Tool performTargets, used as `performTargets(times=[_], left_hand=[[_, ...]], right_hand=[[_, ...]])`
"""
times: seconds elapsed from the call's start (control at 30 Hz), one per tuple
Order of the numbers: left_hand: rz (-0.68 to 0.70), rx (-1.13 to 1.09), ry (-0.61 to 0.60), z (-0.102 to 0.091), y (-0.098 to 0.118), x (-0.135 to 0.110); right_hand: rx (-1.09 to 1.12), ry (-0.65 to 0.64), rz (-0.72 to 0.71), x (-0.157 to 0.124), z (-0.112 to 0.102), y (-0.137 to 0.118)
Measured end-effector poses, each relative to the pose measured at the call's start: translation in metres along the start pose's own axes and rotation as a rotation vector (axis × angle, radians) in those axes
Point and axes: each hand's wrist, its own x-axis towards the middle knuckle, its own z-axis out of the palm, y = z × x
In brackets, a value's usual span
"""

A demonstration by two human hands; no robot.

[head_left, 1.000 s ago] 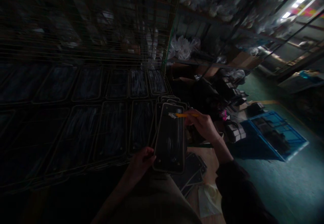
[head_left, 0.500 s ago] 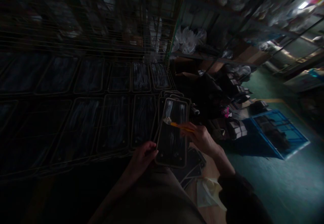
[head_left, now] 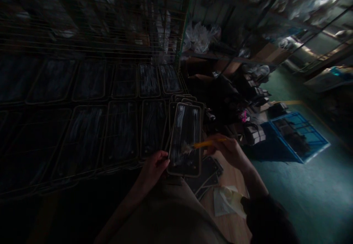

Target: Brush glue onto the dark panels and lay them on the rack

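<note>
My left hand [head_left: 153, 168] grips the lower left edge of a dark rectangular plate [head_left: 186, 126] with a pale rim and holds it tilted up in front of me. Pale wet streaks cover the plate's face. My right hand [head_left: 230, 150] pinches an orange-handled brush [head_left: 205, 144]. The brush's pale bristles rest on the lower part of the plate. More plates of the same kind [head_left: 209, 172] lie stacked just under the held one.
Rows of similar streaked plates [head_left: 121, 130] lie on a wire rack to the left. A blue crate [head_left: 299, 135] stands on the green floor at right. Shelves with plastic bags [head_left: 200, 39] and boxes rise behind. A pale cloth or glove [head_left: 227, 200] lies on the wooden surface near my right arm.
The brush has travelled down the plate, from its top end to near its bottom, leaving pale streaks. My left hand has kept its hold on the plate.
</note>
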Motion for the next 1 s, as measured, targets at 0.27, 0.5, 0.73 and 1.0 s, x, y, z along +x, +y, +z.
performTargets(times=[0.27, 0.5, 0.73, 1.0], left_hand=[[0.073, 0.022, 0.065, -0.001, -0.005, 0.001], [0.09, -0.007, 0.09, 0.001, -0.003, -0.003], [-0.047, -0.059, 0.101, 0.009, -0.001, -0.005], [-0.06, -0.086, 0.072, 0.011, 0.007, -0.011]], right_hand=[[-0.243, 0.302, -0.22, 0.07, -0.011, 0.012], [-0.529, 0.184, -0.362, 0.073, -0.002, 0.023], [-0.282, -0.147, -0.175, -0.012, -0.002, -0.006], [-0.18, 0.072, -0.118, -0.024, -0.015, -0.009]])
